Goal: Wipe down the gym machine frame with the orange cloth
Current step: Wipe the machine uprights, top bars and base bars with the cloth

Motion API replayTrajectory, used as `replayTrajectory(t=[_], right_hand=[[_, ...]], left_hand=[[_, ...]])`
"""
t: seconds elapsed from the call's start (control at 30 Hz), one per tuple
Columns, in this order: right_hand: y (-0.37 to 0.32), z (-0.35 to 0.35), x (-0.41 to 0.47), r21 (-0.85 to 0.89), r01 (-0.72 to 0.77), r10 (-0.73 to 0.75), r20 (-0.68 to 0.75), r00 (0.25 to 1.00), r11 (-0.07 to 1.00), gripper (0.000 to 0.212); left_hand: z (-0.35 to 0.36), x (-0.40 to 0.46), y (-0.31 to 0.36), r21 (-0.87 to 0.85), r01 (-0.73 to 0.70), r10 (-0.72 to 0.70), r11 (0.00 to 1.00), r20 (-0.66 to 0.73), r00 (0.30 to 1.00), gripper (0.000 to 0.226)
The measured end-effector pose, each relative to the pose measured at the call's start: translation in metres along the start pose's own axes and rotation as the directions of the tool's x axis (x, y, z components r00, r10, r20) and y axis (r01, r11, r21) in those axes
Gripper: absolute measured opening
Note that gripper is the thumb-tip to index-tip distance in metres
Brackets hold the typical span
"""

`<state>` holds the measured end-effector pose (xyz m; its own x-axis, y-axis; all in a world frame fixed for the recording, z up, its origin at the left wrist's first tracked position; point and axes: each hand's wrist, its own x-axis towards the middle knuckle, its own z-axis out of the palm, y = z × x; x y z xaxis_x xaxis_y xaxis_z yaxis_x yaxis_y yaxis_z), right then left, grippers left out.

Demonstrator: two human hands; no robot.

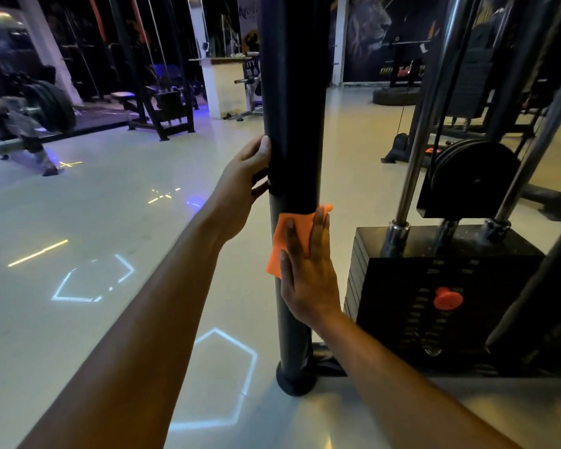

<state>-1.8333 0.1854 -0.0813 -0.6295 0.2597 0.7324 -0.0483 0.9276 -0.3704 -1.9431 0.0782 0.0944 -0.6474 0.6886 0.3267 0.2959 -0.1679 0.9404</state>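
Right hand (308,273): flat, with straight fingers, it presses the orange cloth (287,244) against the black post (292,92).
Left hand (243,186): higher up, it holds the left side of the post, thumb on the front and fingers curled round behind.
Orange cloth: low on the post, under the right hand's fingers.
Black post: stands upright on the pale floor (110,222).
Weight stack (434,286): just right of the post, with an orange pin (447,298) in it.
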Motion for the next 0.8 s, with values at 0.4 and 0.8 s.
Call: replayTrajectory(t=[0.4, 0.8], right_hand=[[0.005, 0.017, -0.016, -0.049, -0.088, 0.089, 0.017, 0.996, 0.995, 0.086], [0.012, 0.027, -0.013, -0.030, -0.011, 0.008, -0.095, 0.995, 0.999, 0.079]], left_hand=[[0.008, -0.015, 0.000, -0.102, 0.003, -0.005, 0.995, -0.028, 1.000, 0.039], [-0.001, -0.018, -0.030, -0.045, 0.015, -0.016, 0.999, -0.010, 1.000, 0.042]])
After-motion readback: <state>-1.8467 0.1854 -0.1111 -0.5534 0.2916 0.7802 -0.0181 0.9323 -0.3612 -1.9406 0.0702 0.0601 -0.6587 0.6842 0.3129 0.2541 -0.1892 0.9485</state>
